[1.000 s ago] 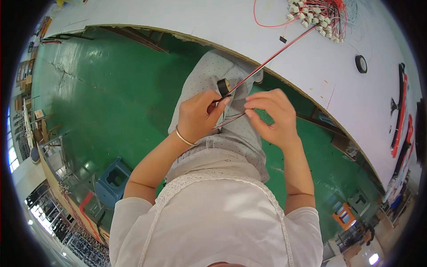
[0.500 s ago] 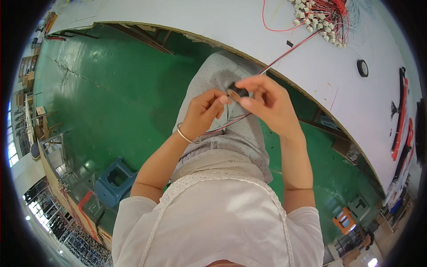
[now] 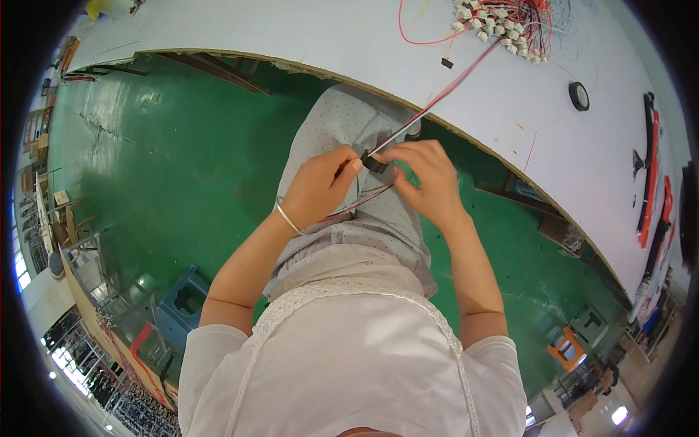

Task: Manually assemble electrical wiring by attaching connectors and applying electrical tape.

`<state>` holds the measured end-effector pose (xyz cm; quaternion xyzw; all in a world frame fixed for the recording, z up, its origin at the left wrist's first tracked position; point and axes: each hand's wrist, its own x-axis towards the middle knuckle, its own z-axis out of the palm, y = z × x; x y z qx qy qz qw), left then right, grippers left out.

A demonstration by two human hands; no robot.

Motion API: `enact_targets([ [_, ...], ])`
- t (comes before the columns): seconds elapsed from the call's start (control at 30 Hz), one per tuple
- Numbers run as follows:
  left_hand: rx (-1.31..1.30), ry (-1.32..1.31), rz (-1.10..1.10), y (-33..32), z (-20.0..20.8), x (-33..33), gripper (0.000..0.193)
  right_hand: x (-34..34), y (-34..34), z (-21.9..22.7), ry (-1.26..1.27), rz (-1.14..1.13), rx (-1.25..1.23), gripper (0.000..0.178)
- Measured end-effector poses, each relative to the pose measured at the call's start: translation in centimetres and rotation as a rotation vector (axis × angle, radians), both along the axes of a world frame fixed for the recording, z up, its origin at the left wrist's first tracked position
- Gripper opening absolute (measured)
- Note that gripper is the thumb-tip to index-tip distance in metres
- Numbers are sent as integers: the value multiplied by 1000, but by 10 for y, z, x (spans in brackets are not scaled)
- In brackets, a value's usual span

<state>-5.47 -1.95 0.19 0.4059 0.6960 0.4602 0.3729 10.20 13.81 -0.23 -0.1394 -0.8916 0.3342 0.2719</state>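
Observation:
My left hand (image 3: 322, 183), with a bangle on its wrist, is closed in a pinch over my lap. Its fingertips grip the thin red, black and white wires (image 3: 419, 116), where a bit of black tape shows. Right beside those fingertips, a roll of black tape (image 3: 377, 165) hangs against the wires. My right hand (image 3: 431, 182) has its index finger and thumb curled at the roll's right edge, and its other fingers are bent. From the pinch the wires slant up to the tabletop; another stretch passes below my hands across the lap.
On the white table (image 3: 291, 29) lies a heap of white connectors (image 3: 502, 29) with red and black wires. A second black tape roll (image 3: 579, 96) and a small black piece (image 3: 447, 63) lie nearby. A blue stool (image 3: 182, 306) stands left, an orange stool (image 3: 566, 349) right.
The tape roll has tilted and moved slightly down and left, against the left fingertips. My right hand has come lower with it. The wires now run up from the left hand's pinch.

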Motion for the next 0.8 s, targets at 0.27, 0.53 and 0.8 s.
enact_targets([
  [0.27, 334, 1018, 142, -7, 4, -1, 13, -42, -11, 59, -126, 2, 208, 15],
  [0.53, 399, 1181, 104, -11, -4, 5, 11, -67, -11, 52, -299, 44, -63, 32],
  [0.8, 215, 505, 211, -15, -8, 11, 10, -50, 18, 64, -191, 223, -1187, 30],
])
